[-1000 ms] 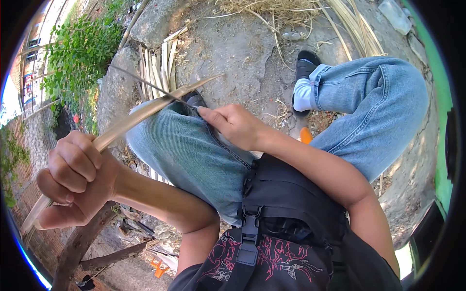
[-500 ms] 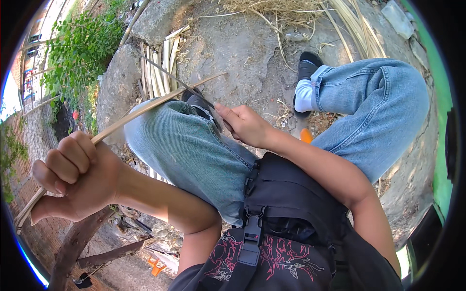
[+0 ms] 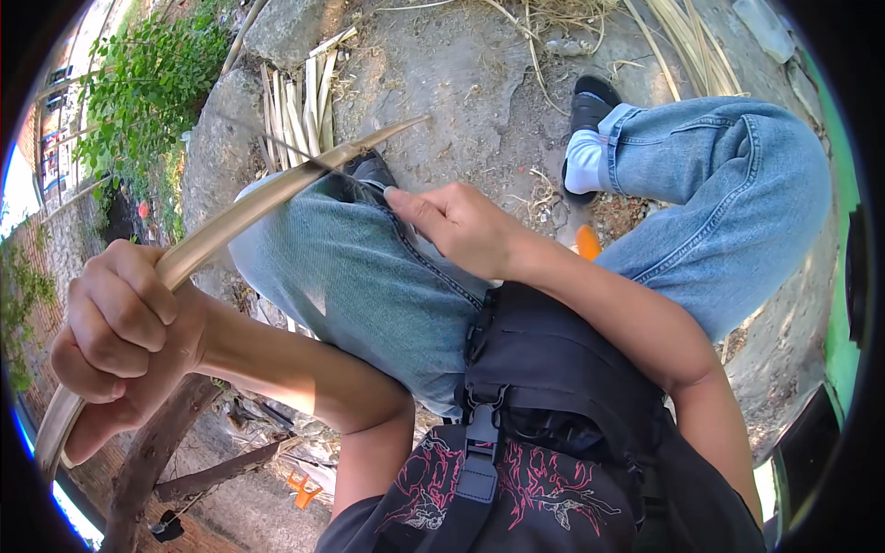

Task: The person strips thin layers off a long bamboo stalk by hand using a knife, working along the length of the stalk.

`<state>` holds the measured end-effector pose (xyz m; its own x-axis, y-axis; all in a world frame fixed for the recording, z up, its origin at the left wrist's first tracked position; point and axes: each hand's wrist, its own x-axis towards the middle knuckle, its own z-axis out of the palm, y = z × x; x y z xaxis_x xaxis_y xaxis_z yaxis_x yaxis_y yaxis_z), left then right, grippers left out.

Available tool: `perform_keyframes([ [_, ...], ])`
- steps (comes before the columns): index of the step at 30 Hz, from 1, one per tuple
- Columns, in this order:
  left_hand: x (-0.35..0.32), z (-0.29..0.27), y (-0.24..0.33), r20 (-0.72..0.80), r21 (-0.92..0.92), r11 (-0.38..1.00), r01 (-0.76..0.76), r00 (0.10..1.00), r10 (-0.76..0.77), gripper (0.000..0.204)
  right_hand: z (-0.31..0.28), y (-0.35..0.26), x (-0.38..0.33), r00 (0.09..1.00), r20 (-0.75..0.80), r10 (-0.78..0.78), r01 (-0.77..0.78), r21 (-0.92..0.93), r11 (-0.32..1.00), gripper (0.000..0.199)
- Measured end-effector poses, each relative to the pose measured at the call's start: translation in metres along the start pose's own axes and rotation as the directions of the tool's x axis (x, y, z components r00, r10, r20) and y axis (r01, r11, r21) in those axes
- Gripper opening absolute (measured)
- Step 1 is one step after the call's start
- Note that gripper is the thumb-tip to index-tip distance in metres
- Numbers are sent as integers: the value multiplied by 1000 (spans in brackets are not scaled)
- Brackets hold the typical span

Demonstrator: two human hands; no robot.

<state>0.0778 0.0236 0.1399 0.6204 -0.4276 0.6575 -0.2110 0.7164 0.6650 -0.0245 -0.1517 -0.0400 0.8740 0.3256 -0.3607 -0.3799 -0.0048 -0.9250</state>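
My left hand (image 3: 124, 336) is closed around a long pale strip of split cane or palm stalk (image 3: 240, 224), which slants up and right across my left knee to a tapered tip. Over the knee, my right hand (image 3: 452, 226) grips a knife, its handle mostly hidden by the fingers and thumb. The thin dark blade (image 3: 341, 175) points up and left and meets the strip near its far part, slightly blurred. Whether the edge is cutting in, I cannot tell.
Several pale split strips (image 3: 300, 115) lie beside a large rock (image 3: 221, 120) beyond my left knee. More long strips (image 3: 687, 41) lie at the far right. Green leaves (image 3: 157, 78) grow at the left. A brown branch (image 3: 152, 461) stands below my left forearm.
The strip has turned, so its broader face now shows. My right hand has shifted slightly left, and the blade crosses the strip farther from its tip.
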Motion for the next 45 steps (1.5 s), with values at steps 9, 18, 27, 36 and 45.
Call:
perform_keyframes([
  [9, 0, -3, 8, 59, 79, 997, 1, 998, -6, 53, 5, -6, 4, 992, -73, -104, 106, 16, 994, 65],
  [18, -10, -3, 13, -144, 190, 982, -1, 989, 29, 56, 7, 12, 6, 1000, -29, -6, 7, 21, 1000, 67],
  [27, -12, 6, 14, -434, 360, 933, -6, 884, 173, 58, 13, 19, 3, 997, -51, -62, 65, 72, 995, 66],
  [36, 0, 20, 2, -553, 648, 756, 87, 737, 389, 58, 7, 42, 11, 994, -93, 62, -58, 45, 997, 61],
  [45, -8, 6, 8, -518, 502, 864, -20, 793, 319, 59, -1, 76, 25, 958, -163, 238, -246, -32, 969, 71],
])
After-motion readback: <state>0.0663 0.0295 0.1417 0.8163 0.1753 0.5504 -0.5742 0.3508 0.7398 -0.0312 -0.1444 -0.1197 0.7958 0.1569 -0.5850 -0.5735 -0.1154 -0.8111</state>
